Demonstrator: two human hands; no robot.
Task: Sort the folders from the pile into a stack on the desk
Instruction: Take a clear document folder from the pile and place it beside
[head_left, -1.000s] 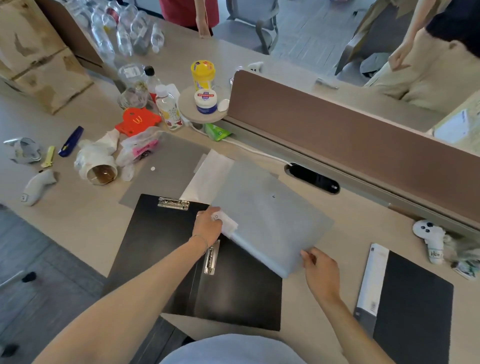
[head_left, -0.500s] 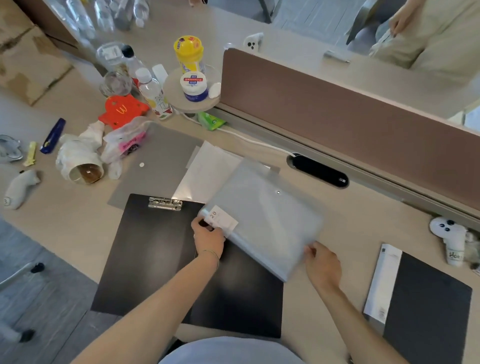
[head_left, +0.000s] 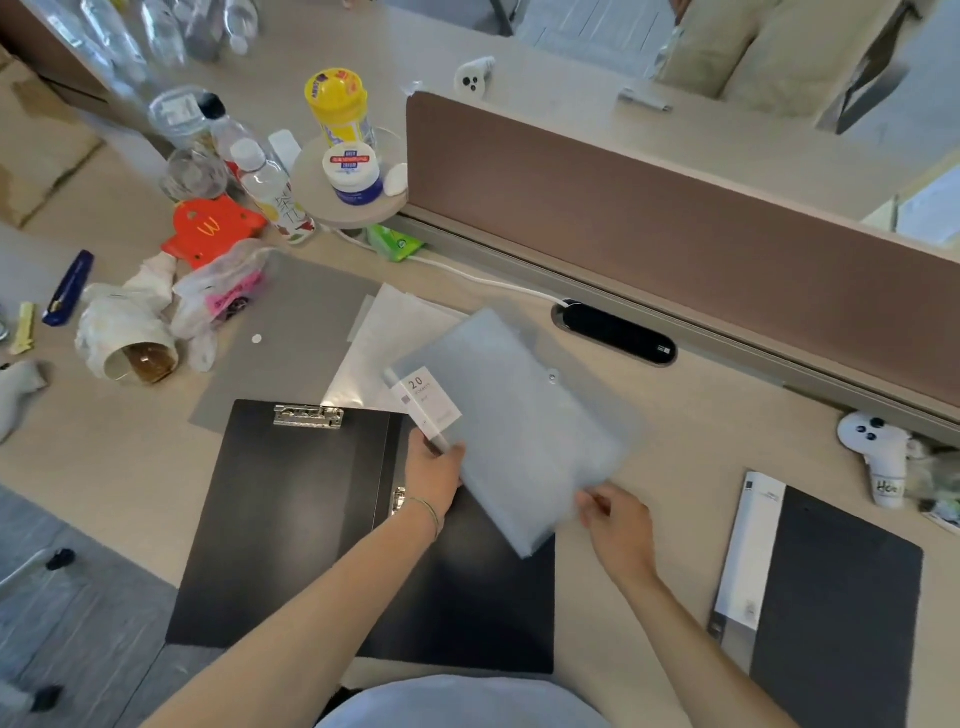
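Observation:
A translucent grey folder (head_left: 519, 431) with a white "20" label and a snap button is held a little above the pile at the desk's middle. My left hand (head_left: 434, 470) grips its left edge below the label. My right hand (head_left: 615, 519) pinches its lower right corner. Under it lie two black clip folders (head_left: 291, 519), a clear sleeve (head_left: 374, 358) and a flat grey folder (head_left: 296, 322). A black folder with a white spine (head_left: 831, 587) lies alone on the desk at the right.
Clutter fills the left of the desk: bottles (head_left: 270, 192), a yellow-lidded jar (head_left: 340, 106), a red paper box (head_left: 210, 228), a tipped paper cup (head_left: 137, 358). A brown divider panel (head_left: 675, 223) runs along the back. A white controller (head_left: 878, 452) lies at the right.
The grey folder has shifted right and turned, so its "20" label now shows clearly. Both hands moved with it; my view has dropped closer to the desk.

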